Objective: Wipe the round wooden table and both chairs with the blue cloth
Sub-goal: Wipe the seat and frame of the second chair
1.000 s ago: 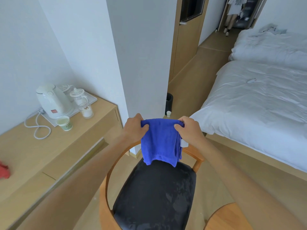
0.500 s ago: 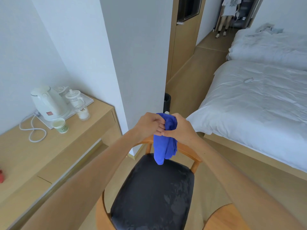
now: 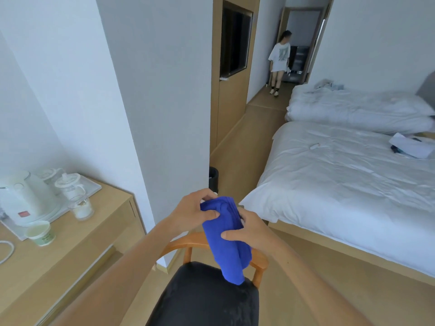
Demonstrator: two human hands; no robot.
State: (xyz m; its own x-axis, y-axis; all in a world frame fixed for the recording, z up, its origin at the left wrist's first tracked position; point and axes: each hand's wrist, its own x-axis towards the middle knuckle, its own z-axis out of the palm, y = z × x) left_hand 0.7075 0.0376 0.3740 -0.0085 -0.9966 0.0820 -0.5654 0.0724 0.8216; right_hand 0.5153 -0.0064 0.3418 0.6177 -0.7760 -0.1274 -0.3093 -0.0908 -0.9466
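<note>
The blue cloth [image 3: 224,241] is folded into a narrow bundle and hangs in front of me above a chair. My left hand [image 3: 191,211] pinches its upper left part with thumb and fingers. My right hand [image 3: 250,231] grips its right side, thumb across the front. Below them stands the chair [image 3: 207,300], with a black padded seat and a curved wooden backrest [image 3: 181,243]. The cloth's lower tip hangs just over the seat's back edge. The round wooden table is out of view.
A wooden desk [image 3: 77,250] on the left carries a white kettle [image 3: 22,198], cups on a tray and a paper cup [image 3: 40,232]. A white bed [image 3: 348,184] fills the right. A white wall corner [image 3: 169,114] rises ahead. A person [image 3: 279,62] stands in the far hallway.
The cloth, spread wide between both hands a second ago, is now folded into a narrow bundle. My hands came together, then the right slid lower on it. My view tilted upward.
</note>
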